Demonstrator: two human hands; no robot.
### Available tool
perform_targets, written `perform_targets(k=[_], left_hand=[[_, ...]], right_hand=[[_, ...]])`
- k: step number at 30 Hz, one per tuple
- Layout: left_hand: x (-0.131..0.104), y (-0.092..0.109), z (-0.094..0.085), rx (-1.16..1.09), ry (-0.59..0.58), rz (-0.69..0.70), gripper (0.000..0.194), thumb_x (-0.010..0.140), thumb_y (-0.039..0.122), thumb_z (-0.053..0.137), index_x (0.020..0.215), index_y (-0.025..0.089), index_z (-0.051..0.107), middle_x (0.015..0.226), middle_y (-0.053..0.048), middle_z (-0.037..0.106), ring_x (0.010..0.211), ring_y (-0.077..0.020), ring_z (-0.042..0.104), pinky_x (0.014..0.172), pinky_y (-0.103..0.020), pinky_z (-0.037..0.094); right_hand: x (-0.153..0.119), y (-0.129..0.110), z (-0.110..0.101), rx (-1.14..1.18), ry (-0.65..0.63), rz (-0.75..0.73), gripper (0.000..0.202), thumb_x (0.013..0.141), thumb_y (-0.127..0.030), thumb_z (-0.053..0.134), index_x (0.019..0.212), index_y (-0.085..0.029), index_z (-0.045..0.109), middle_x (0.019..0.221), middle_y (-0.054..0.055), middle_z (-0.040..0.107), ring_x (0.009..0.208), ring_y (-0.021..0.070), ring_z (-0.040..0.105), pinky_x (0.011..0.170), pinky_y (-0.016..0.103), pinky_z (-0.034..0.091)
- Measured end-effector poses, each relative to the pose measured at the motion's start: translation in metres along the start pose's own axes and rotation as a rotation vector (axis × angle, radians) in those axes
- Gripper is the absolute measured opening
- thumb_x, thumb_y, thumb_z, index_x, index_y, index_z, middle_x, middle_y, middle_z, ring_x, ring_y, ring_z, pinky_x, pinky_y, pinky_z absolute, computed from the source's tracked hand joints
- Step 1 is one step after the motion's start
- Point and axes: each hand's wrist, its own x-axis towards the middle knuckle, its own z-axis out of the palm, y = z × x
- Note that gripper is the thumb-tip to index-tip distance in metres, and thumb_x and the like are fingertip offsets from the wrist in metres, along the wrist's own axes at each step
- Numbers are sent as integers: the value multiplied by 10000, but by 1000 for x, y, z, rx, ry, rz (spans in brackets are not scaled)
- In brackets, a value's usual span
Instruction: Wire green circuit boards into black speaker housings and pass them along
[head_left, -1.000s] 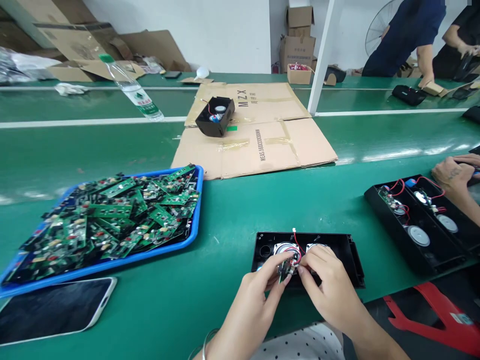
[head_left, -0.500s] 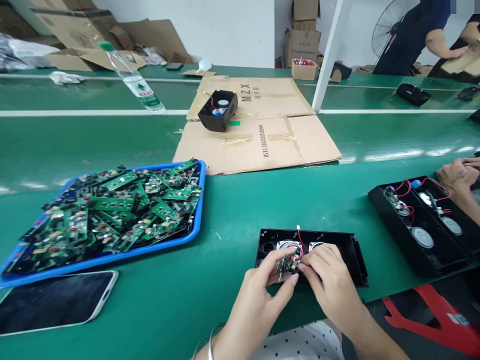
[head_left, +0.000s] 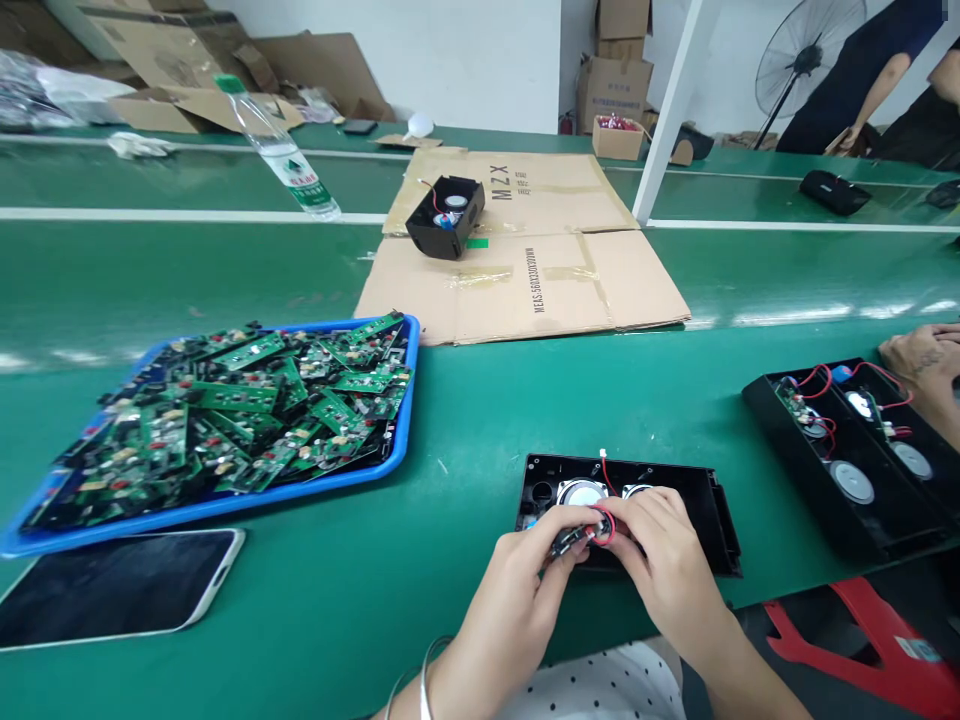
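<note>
My left hand (head_left: 536, 565) pinches a small circuit board (head_left: 568, 541) by its edges, above a black speaker housing (head_left: 694, 520). Close beside it, my right hand (head_left: 660, 540) has thumb and fingers closed on the red and black wire (head_left: 606, 524) at the board's end; the connector is hidden by the fingertips. Inside the housing sit two round speakers, the left speaker (head_left: 582, 492) showing more than the right, which my right hand partly covers. A thin red wire with a white plug (head_left: 603, 455) sticks up past the housing's far edge.
Left of me, a blue tray (head_left: 411, 400) is heaped with circuit boards, with a phone (head_left: 120, 585) in front. More wired housings (head_left: 840, 465) stand at the right, near another person's hand (head_left: 919, 365). Ahead lies flattened cardboard (head_left: 555, 290) bearing another housing (head_left: 448, 225); a water bottle (head_left: 289, 170) stands behind.
The circuit board has tilted and turned between my hands, and the red wire now loops at my right fingertips. The view has shifted slightly.
</note>
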Motion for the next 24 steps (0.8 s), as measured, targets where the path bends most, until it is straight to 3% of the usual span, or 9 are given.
perform_targets(k=[5,9,12,15,20,24], left_hand=[[-1,0,0,-16,9,2,211,924,261,383,1027,222,563,1023,6,651,834,-79,630,770,-177,502],[-2,2,-2,-80,39,-84,238,908,335,424,1077,214,541,1062,-22,643,828,-96,643,779,-199,533],[-3,3,-2,-94,78,-148,288,892,383,447,1109,208,518,1124,-47,620,888,-120,642,788,-214,547],[-3,2,-1,-123,91,-163,335,888,399,445,1164,214,484,1161,-56,604,983,-141,622,845,-238,540],[-5,-1,3,-84,109,-199,423,890,425,418,1242,191,443,1055,-85,648,869,-161,659,760,-256,561],[-3,-3,8,47,113,-193,434,895,412,409,1263,185,446,889,-73,678,757,-162,671,708,-257,559]], right_hand=[[4,-2,2,7,60,-14,101,878,-163,464,908,-171,560,756,-19,557,709,63,444,741,222,318],[3,2,2,-11,1,112,187,863,-306,505,1003,-212,588,877,6,568,755,69,490,672,197,373],[5,4,1,-74,-72,157,267,854,-383,504,1072,-258,594,1072,21,556,895,106,532,757,234,441],[7,7,-3,-2,-61,185,226,887,-320,452,1031,-228,600,1070,19,582,973,107,550,830,235,465],[-2,15,-19,148,140,401,171,842,-274,529,964,-155,546,825,16,614,729,43,592,553,106,438],[-8,13,-21,139,130,174,137,840,-140,510,934,-177,604,822,9,589,762,36,538,655,143,441]])
